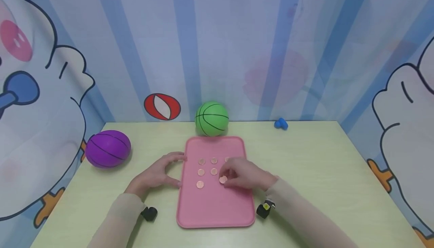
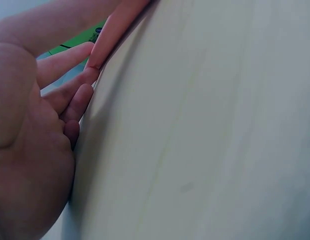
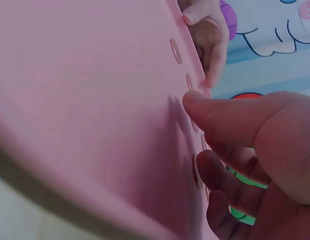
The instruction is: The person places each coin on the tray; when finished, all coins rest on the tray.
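Note:
A pink tray (image 1: 215,210) lies on the table with several copper-coloured coins set out in rows, such as one coin (image 1: 200,184) at the left. My right hand (image 1: 242,173) is over the tray's right half and pinches a coin (image 1: 223,179) between thumb and forefinger. In the right wrist view, the thumb (image 3: 230,116) hides that coin, and another coin (image 3: 196,170) shows by the fingertips. My left hand (image 1: 157,172) has its fingers and thumb spread along the tray's left edge, touching it. The left wrist view shows those fingers (image 2: 70,95) against the tray's side.
Behind the tray sits a green ball (image 1: 211,118) with black lines. A purple ball (image 1: 108,149) stands at the table's left edge. One small blue object (image 1: 281,123) lies at the back right. A printed curtain (image 1: 230,52) hangs behind the pale yellow table (image 1: 305,157).

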Demonstrator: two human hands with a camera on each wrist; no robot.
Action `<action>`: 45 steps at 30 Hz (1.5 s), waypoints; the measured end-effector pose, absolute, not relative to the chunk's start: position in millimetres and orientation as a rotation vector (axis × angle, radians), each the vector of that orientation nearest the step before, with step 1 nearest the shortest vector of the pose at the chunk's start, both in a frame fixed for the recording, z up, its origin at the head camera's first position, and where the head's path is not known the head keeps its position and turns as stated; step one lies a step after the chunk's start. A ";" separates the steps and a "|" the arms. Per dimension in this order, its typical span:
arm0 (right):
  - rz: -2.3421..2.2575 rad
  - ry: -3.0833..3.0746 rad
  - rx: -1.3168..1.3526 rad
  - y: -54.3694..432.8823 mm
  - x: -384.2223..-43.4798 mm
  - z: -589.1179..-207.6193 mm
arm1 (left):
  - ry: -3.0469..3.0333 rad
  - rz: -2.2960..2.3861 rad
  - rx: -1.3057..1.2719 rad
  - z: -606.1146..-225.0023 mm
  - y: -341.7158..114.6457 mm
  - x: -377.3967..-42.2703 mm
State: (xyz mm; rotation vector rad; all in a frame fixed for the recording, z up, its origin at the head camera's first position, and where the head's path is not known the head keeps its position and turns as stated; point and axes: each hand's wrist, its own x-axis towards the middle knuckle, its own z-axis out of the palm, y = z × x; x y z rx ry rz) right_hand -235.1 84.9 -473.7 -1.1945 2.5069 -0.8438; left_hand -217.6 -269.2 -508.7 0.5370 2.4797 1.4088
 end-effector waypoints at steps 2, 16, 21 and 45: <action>-0.822 2.519 -1.201 81.6 -234.3 -475.7 | 2.485 1.403 0.538 -508.5 -269.2 -217.9; -0.734 2.566 -1.164 72.1 -228.7 -480.4 | 2.482 1.414 0.558 -508.3 -269.1 -217.1; -0.745 2.559 -1.149 72.1 -228.6 -481.1 | 2.475 1.412 0.542 -510.1 -269.8 -216.8; -0.565 2.604 -1.200 59.7 -234.0 -468.7 | 2.485 1.396 0.527 -512.0 -269.9 -218.9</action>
